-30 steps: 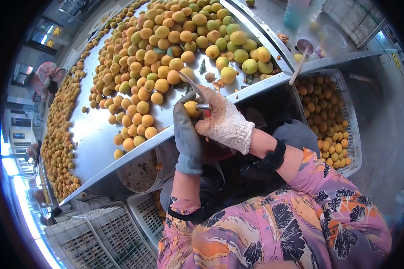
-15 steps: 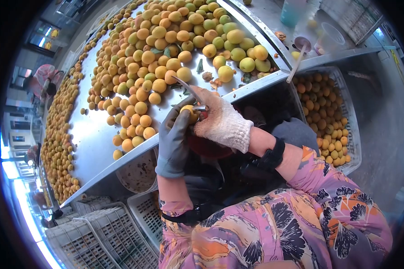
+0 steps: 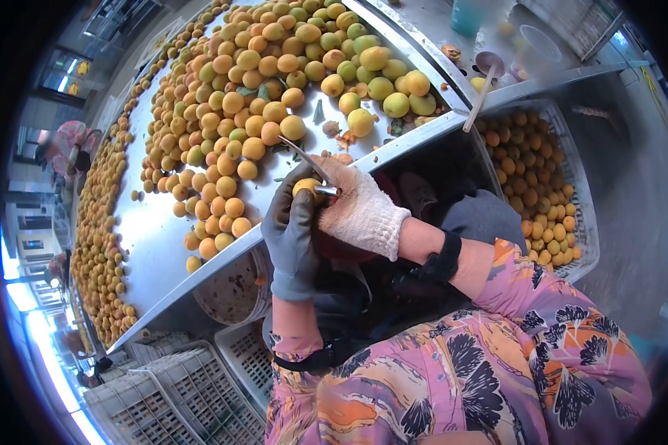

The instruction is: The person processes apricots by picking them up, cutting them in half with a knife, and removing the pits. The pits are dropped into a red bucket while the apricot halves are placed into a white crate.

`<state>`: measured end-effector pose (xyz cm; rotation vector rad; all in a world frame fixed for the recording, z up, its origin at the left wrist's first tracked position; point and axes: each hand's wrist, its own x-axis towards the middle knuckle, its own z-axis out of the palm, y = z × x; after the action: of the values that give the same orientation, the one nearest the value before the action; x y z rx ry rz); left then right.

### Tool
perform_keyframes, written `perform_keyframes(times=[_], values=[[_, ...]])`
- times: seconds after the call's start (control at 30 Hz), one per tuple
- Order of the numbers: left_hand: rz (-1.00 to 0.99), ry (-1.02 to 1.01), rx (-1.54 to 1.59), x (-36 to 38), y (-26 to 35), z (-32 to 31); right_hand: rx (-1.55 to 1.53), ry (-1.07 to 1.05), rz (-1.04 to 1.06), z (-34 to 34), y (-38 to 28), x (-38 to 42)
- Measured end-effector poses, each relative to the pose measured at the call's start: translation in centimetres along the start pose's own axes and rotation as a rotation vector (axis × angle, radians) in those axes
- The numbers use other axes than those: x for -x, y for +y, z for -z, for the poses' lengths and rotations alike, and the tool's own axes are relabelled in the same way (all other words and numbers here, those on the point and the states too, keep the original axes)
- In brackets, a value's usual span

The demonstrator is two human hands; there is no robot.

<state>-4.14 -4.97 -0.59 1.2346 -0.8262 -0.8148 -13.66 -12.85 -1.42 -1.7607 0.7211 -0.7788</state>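
Observation:
My left hand (image 3: 291, 233), in a grey coated glove, is closed around a yellow apricot (image 3: 304, 187) just off the table's front edge. My right hand (image 3: 360, 211), in a soiled white knit glove, grips a curved knife (image 3: 301, 154) whose blade points up and to the left, over the table. A short metal tube (image 3: 326, 190) with a bit of red sticks out of the same fist and meets the apricot's right side. The two hands are right up against each other. Beyond them, a big heap of apricots (image 3: 223, 96) covers much of the metal table (image 3: 145, 241).
Below the table edge is a round bucket (image 3: 226, 297) with scraps. Plastic crates (image 3: 163, 393) stand at lower left. A crate of apricots (image 3: 590, 222) is on the right. A purple ladle (image 3: 476, 100) overhangs the table's edge. Another person (image 3: 74, 144) is at far left.
Both hands have shifted slightly down with the apricot and knife, and the apricot shows more of its face. An orange scrap now appears at the bucket's rim. The whole view has tilted slightly.

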Motion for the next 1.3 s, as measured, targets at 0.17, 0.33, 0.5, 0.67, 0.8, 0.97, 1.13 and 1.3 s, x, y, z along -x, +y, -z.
perform_keyframes(times=[0.17,0.33,0.5,0.67,0.8,0.97,1.13,1.3], values=[[-0.020,-0.010,-0.030,0.2,-0.5,0.1,-0.068,-0.043,-0.010,-0.3,0.9,0.0],[0.007,-0.092,-0.071,0.0,0.2,1.1,-0.128,-0.334,-0.398,3.1,-4.1,-0.8],[0.226,-0.137,0.347,0.4,0.8,2.3,-0.553,-0.561,-0.535,2.8,-0.9,-0.1],[0.163,-0.107,0.453,-0.1,-0.3,3.1,-0.648,-0.593,-0.662,3.4,-3.3,0.3],[0.129,-0.015,0.577,-0.9,-0.1,2.4,-0.308,-0.398,-0.395,1.0,-2.6,0.5],[0.050,-0.101,0.392,-1.2,0.1,1.7,0.041,-0.286,-0.349,2.0,-3.1,0.4],[0.112,-0.057,0.322,-1.1,0.4,1.5,0.115,-0.245,-0.246,1.4,-2.1,0.7],[0.207,-0.032,0.379,-0.9,0.3,2.1,0.164,-0.306,-0.223,1.5,-2.5,0.7]])
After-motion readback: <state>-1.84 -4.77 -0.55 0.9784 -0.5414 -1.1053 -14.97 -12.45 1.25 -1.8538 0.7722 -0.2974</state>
